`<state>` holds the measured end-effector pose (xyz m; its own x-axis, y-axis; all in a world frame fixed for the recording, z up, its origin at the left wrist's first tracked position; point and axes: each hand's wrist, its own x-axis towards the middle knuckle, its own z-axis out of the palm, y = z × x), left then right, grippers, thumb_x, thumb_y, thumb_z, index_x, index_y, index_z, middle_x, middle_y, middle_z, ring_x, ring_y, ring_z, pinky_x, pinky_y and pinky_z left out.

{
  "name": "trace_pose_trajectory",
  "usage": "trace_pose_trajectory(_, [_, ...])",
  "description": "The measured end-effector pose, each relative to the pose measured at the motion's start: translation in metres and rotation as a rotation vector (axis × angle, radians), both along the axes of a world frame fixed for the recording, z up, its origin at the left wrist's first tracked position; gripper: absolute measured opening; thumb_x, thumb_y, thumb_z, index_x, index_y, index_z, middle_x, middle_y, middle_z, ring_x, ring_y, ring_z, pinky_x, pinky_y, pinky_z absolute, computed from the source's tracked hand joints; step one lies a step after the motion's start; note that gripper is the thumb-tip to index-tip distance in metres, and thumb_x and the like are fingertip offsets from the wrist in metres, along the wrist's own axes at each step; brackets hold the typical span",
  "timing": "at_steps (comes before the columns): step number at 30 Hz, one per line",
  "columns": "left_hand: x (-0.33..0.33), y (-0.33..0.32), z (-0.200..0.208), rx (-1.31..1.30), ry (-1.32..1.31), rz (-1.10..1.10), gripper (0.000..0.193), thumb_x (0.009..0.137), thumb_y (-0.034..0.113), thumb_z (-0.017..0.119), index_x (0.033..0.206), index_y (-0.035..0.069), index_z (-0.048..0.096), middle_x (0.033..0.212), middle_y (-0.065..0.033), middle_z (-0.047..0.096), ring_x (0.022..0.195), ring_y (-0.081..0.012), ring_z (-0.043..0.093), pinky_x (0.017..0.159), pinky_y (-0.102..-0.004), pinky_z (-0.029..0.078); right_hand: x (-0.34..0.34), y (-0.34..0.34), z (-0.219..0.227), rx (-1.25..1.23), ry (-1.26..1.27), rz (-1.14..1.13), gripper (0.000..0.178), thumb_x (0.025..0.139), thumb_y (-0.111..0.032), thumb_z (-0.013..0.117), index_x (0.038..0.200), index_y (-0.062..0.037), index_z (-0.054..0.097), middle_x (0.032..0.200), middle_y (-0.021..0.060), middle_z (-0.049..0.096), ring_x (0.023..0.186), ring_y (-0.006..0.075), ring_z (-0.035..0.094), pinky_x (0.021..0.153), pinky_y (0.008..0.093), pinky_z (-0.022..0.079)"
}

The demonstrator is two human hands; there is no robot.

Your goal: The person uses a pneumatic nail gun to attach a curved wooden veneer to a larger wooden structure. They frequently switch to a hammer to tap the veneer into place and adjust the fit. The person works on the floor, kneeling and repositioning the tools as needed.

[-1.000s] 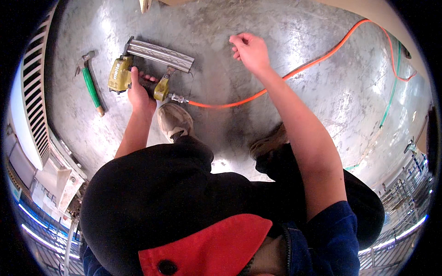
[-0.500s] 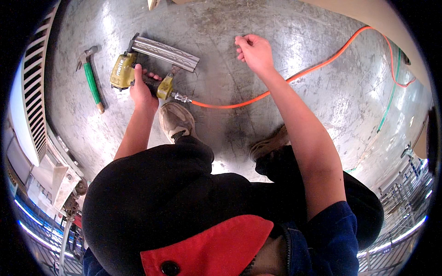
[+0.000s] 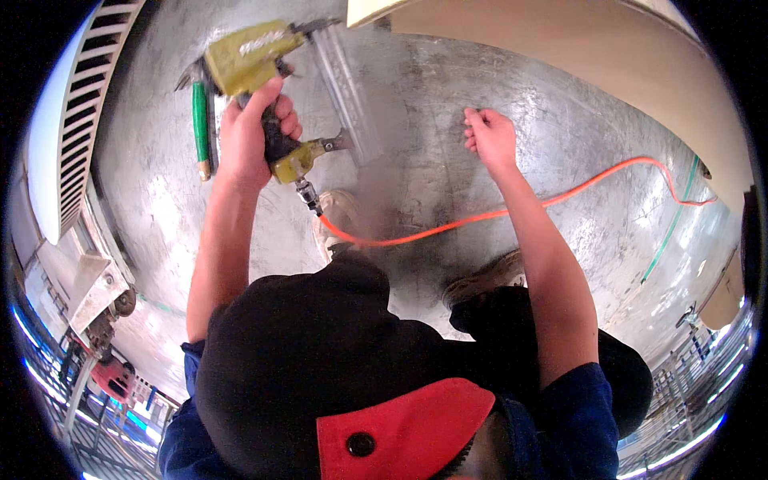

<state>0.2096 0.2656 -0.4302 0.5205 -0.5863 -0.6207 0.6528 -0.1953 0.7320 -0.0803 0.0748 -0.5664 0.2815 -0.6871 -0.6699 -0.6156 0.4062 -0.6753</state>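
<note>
My left hand point(image 3: 254, 140) is wrapped round the dark handle of a yellow-green pneumatic nail gun point(image 3: 246, 60), raised over the concrete floor. The gun's long silver magazine point(image 3: 342, 92), smeared by motion, runs along its right side. A metal coupling point(image 3: 307, 194) joins the handle's end to an orange air hose point(image 3: 432, 231). Off to the right, my right hand point(image 3: 491, 140) is closed with the fingers pinched; whatever might be in them is too small to make out. A green-handled hammer point(image 3: 201, 128) lies left of my left hand, its head partly hidden behind the gun.
A large tan panel point(image 3: 552, 48) curves across the far right. On the left stands a white slatted piece point(image 3: 86, 80). The hose trails over the floor past my right forearm. My shoes point(image 3: 340, 216) are below the gun, and a hand tool point(image 3: 686, 317) lies far right.
The nail gun has been lifted and turned, so its magazine now points down the right side. Its hose end swung lower. My right hand shifted right and nearer, and more tan panel shows.
</note>
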Motion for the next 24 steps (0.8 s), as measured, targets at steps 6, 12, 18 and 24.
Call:
trace_pose_trajectory(6, [0.018, -0.022, 0.024, 0.027, 0.007, -0.145, 0.020, 0.096, 0.020, 0.066, 0.104, 0.003, 0.059, 0.070, -0.0015, 0.052, 0.057, -0.0136, 0.049, 0.054, -0.0301, 0.043, 0.003, -0.001, 0.001, 0.024, -0.025, -0.015, 0.032, 0.096, -0.030, 0.069, 0.085, 0.0001, 0.067, 0.070, 0.0053, 0.065, 0.051, 0.0117, 0.061, 0.047, 0.0268, 0.048])
trace_pose_trajectory(12, [0.021, -0.028, 0.023, 0.011, 0.018, -0.197, 0.021, 0.097, 0.020, 0.064, 0.105, 0.002, 0.061, 0.068, -0.0002, 0.050, 0.056, -0.0111, 0.045, 0.052, -0.0291, 0.039, 0.001, -0.002, 0.000, 0.018, -0.011, -0.020, 0.033, 0.095, -0.032, 0.069, 0.084, -0.0005, 0.067, 0.070, 0.0057, 0.066, 0.051, 0.0115, 0.061, 0.047, 0.0267, 0.048])
trace_pose_trajectory(18, [0.020, -0.030, 0.028, 0.031, -0.022, -0.213, 0.025, 0.099, 0.023, 0.062, 0.109, 0.000, 0.062, 0.066, 0.0024, 0.045, 0.055, -0.0091, 0.042, 0.051, -0.0277, 0.037, 0.005, -0.002, 0.003, 0.005, 0.014, 0.000, 0.033, 0.094, -0.031, 0.070, 0.083, -0.0001, 0.067, 0.070, 0.0063, 0.066, 0.050, 0.0113, 0.061, 0.046, 0.0267, 0.048])
trace_pose_trajectory(24, [0.022, -0.031, 0.031, 0.039, -0.011, -0.235, 0.023, 0.098, 0.022, 0.063, 0.105, 0.001, 0.062, 0.066, 0.0015, 0.047, 0.055, -0.0101, 0.044, 0.051, -0.0283, 0.038, 0.008, -0.003, 0.007, 0.018, 0.035, -0.006, 0.033, 0.093, -0.030, 0.071, 0.081, -0.0003, 0.067, 0.069, 0.0064, 0.066, 0.049, 0.0113, 0.060, 0.046, 0.0272, 0.050])
